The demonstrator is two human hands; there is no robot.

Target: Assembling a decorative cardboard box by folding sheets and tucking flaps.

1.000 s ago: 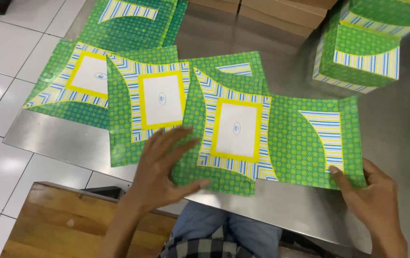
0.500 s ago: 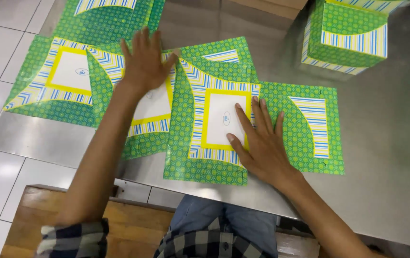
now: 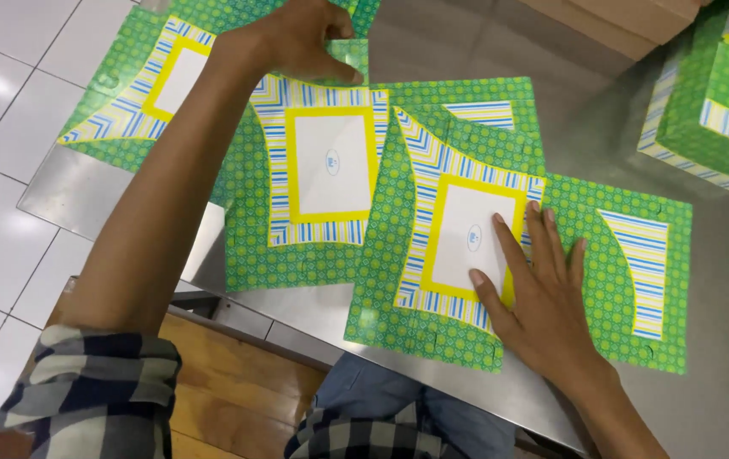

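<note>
While lying flat, green card sheet point(image 3: 398, 221) lengthwise left-to-right under both open hands, left hand point(image 3: 301, 38), right hand point(image 3: 543, 297).

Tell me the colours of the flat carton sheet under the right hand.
Head view: the flat carton sheet under the right hand is patterned green with blue-and-yellow stripes and a yellow-framed white panel.

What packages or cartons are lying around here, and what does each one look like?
Flat carton under the right hand: near table edge, green dotted, white panel framed yellow, striped bands.
Middle flat carton: same pattern, overlapped by the first.
Far flat carton: overhangs the table's left edge; left hand reaches above it.
Folded box: upper right, green with striped bands.
Brown cardboard boxes: top edge.
</note>
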